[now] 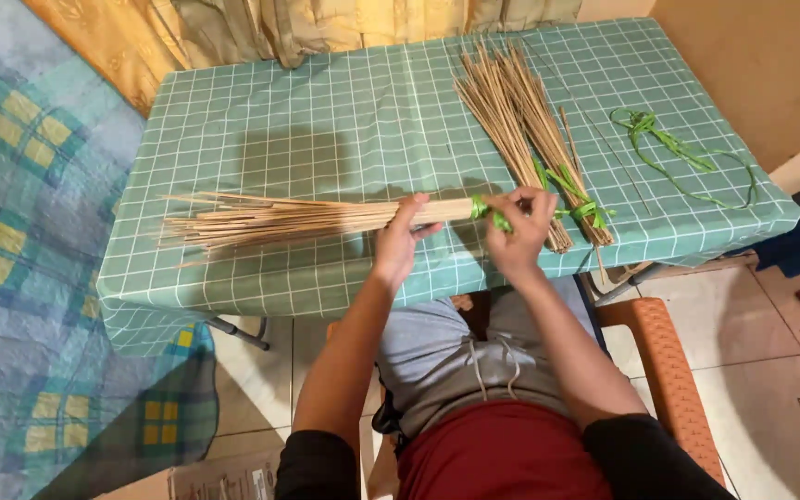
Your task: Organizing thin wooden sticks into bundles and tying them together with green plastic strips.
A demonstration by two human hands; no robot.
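1. The bundle of sticks [289, 219] in the left hand's [398, 239] grip looks like dry, matt, pale tan plant ribs, thin and stiff.
2. The green strip [493, 215] at the right hand [522, 227] looks like smooth, slightly glossy plastic ribbon.
3. The bench [344, 130] wears a green checked cover, smooth with a faint sheen, like oilcloth.
4. The loose ribbon [687, 157] looks like the same shiny plastic.
5. The chair [664, 370] is orange moulded plastic.
6. The floor [780, 370] is pale glazed tile.
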